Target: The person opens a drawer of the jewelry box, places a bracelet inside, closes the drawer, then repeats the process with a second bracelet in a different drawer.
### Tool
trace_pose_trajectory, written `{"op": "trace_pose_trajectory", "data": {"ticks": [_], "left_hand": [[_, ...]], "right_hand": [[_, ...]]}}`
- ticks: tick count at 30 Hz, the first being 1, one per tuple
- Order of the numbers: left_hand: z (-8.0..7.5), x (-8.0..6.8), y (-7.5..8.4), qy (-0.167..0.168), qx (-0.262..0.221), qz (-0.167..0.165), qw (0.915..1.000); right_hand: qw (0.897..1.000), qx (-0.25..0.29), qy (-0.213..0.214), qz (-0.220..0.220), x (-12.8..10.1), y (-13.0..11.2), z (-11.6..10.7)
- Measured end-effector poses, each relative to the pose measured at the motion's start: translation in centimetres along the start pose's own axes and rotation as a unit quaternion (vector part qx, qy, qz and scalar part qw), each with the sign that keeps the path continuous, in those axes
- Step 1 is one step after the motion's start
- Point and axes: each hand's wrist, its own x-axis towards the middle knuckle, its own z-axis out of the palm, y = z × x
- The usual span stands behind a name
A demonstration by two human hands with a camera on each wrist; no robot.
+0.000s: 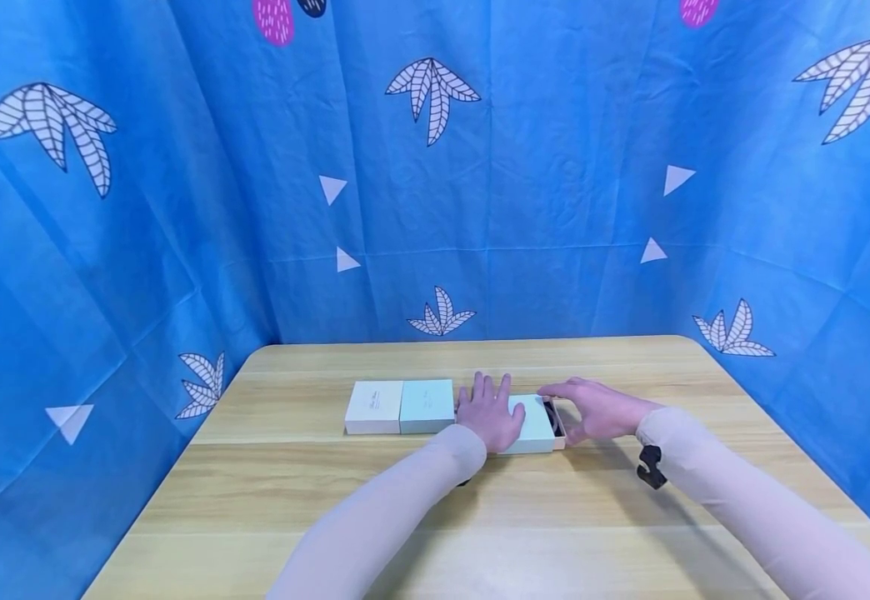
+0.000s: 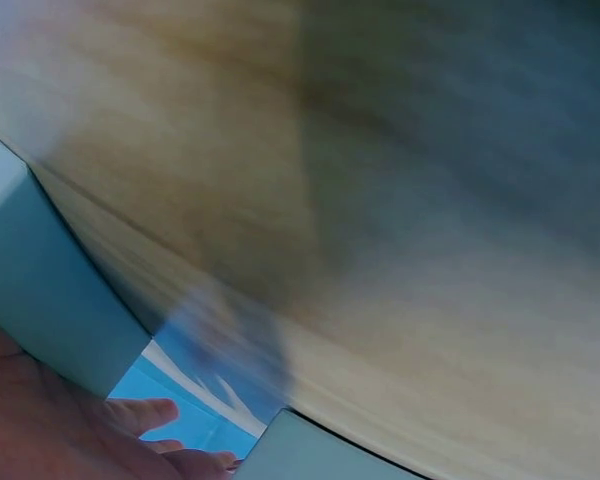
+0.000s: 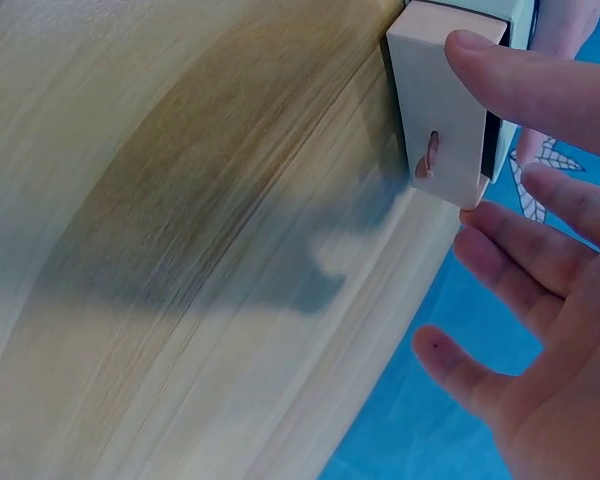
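A mint-green slide box lies on the table, its pale pink inner drawer pulled a little out of the right end. Something dark shows inside the drawer's opening. My left hand rests on the left part of this box with straight, spread fingers. In the left wrist view, the palm lies against the box. At the other end, my right hand pinches the drawer, thumb at one edge and fingertips at the opposite edge. The drawer's face has a small slot.
Left of the hands, a white box and another mint-green box stand side by side with their lids on. The wooden table ends at a blue patterned curtain behind and at both sides.
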Motion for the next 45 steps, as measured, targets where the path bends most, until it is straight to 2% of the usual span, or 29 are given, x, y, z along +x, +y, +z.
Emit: {"op": "trace_pose_trajectory", "data": {"ticks": [22,33,45], "left_hand": [[0.22,0.42,-0.01,-0.013,0.002,-0.003,0.9999],[-0.18,-0.06,0.13,0.000,0.005,-0.001,1.0000],[0.42,0.57,-0.04,-0.007,0.016,-0.005,0.9998]], "right_hand": [[1.000,0.011,0.002,-0.006,0.33,-0.57,0.33],[1.000,0.018,0.005,0.005,0.41,-0.47,0.47],[1.000,0.020,0.007,-0.003,0.57,-0.41,0.32]]}}
